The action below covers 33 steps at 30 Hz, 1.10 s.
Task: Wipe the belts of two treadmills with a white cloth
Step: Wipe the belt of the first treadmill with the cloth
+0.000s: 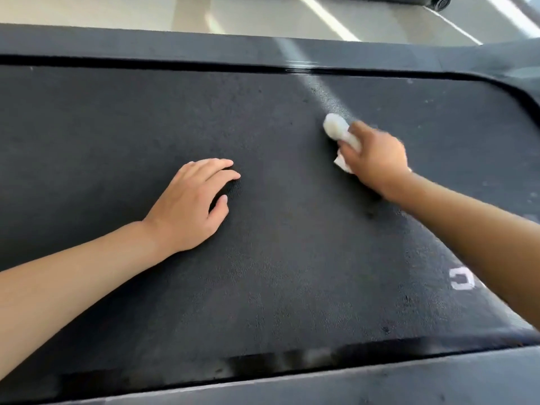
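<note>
Head view looks down on a dark treadmill belt (277, 258) that fills nearly the whole picture, running left to right under your arms. Your right hand (377, 159) is on the right half of the belt, toward the far side, and its fingers are curled round a bunched white cloth (339, 131). One rounded wad of the cloth sticks out past your fingers on the far left of the hand, and a thin flap shows below the knuckles on the near left. The cloth lies against the belt surface; the hand is slightly blurred. Your left hand (193, 203) rests palm down near the middle of the belt, fingers loosely spread and pointing right, thumb tucked toward the near side, holding nothing. The two hands are well apart.

A pale streak of light (318, 83) crosses the far part of the belt and ends just beside the cloth. White printed marking (461, 278) shows on the belt at the right, partly hidden by your right forearm. A dark side rail (175, 43) runs along the far edge of the belt, and another side rail (380, 384) borders the near edge. Beyond the far rail lies a light floor (146, 13), striped with sunlight.
</note>
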Motion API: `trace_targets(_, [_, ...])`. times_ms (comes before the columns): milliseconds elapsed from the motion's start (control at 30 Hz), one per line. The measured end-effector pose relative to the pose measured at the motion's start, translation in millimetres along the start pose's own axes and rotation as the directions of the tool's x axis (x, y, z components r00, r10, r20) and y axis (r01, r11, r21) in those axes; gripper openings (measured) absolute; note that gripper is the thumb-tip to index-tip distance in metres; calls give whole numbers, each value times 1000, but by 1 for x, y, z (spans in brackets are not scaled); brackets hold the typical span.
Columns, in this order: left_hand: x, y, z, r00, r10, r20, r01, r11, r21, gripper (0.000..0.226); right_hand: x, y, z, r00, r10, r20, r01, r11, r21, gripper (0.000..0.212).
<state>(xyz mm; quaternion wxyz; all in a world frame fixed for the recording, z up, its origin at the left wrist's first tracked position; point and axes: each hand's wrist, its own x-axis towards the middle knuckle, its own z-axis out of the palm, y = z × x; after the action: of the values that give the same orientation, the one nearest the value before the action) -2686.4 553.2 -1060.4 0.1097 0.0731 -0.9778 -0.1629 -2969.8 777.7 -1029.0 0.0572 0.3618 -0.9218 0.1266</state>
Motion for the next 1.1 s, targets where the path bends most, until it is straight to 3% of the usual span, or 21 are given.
trace_targets(33, [0,0,0,1000,0,2,0,1000,3,45,13,10,-1,995,102,-15,-102,994,-32,27])
trace_targets(100, [1,0,0,1000,-6,11,6,1000,3,45,6,-4,2,995,97,-20,-98,994,-41,24])
trace_targets(200, [3,0,0,1000,-16,21,16,1000,5,46,-67,-65,11,967,-251,42,242,958,154,22])
trace_targets(233, [3,1,0,1000,-20,21,20,1000,2,47,-101,-90,8,900,-425,90,393,885,248,24])
trace_targets(300, [6,2,-1,1000,-28,14,28,1000,-4,45,-160,-127,1,649,-748,143,647,640,414,26])
trace_targets(367, [12,2,-2,999,-36,20,37,999,-16,42,-179,-135,1,431,-892,140,750,439,495,21])
trace_targets(400, [16,2,-1,999,-32,33,32,999,-17,41,-170,-129,3,416,-899,135,765,426,482,19])
trace_targets(433, [21,2,-1,999,-28,44,28,1000,-11,42,-153,-119,4,460,-879,125,769,465,439,19])
trace_targets(500, [29,-1,0,997,-47,59,46,999,16,47,-96,-86,12,723,-687,70,636,702,320,21])
trace_targets(533, [33,-4,-1,996,-68,58,66,997,34,49,-61,-64,13,863,-502,56,476,846,242,22])
trace_targets(600, [38,-12,-5,989,-138,50,136,989,52,55,2,-15,9,994,-107,26,105,993,62,30])
trace_targets(633, [41,-15,-6,983,-179,46,177,983,50,57,23,5,6,999,35,4,-35,999,5,35])
trace_targets(700, [45,-17,-7,974,-222,32,221,974,46,57,36,12,5,991,130,-15,-130,991,-23,37])
trace_targets(767, [47,-17,-5,975,-221,10,220,974,45,56,13,-10,9,999,39,-6,-39,999,14,33])
trace_targets(833, [45,-16,-3,976,-219,-14,219,975,42,55,-33,-48,15,979,-200,42,193,971,139,30])
trace_targets(867, [45,-16,-3,976,-216,-21,216,975,40,54,-58,-68,14,930,-361,69,338,914,225,27])
trace_targets(933, [47,-17,-5,978,-204,-29,206,978,41,52,-93,-95,11,738,-666,106,603,722,339,24])
trace_targets(1000, [52,-23,-8,982,-187,-29,188,979,74,48,-95,-98,12,556,-820,136,731,560,389,21])
trace_targets(1033, [56,-27,-10,983,-180,-27,181,979,91,46,-83,-92,13,541,-829,138,738,547,395,19])
trace_targets(1067, [61,-32,-12,982,-184,-30,186,978,96,46,-65,-85,14,599,-792,114,709,591,384,17])
trace_targets(1100, [65,-36,-13,978,-203,-40,206,975,85,48,-38,-71,18,716,-693,82,636,696,334,15])
